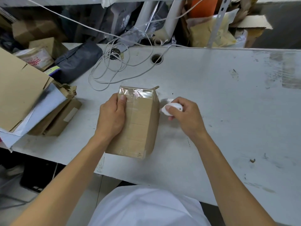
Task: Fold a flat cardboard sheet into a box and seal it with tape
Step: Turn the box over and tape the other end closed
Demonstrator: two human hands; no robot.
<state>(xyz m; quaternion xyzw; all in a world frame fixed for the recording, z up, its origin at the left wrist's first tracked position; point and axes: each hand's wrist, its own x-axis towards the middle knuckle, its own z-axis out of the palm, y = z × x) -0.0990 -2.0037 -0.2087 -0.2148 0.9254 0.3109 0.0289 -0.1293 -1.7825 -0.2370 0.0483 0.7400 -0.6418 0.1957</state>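
Note:
A small brown cardboard box lies folded on the white table, its long side running away from me. Clear tape runs along its top face and wraps over the far end, where it looks wrinkled and shiny. My left hand grips the box's left edge, thumb pressed on top near the far corner. My right hand sits just right of the box, apart from it, fingers closed around a small white object, possibly a tape cutter. A blurred bit of clear tape shows beside it.
Flat cardboard sheets and folded boxes pile up at the table's left edge. A tangle of white cable lies behind the box near a cable hole. A dark grey bag and clutter fill the back.

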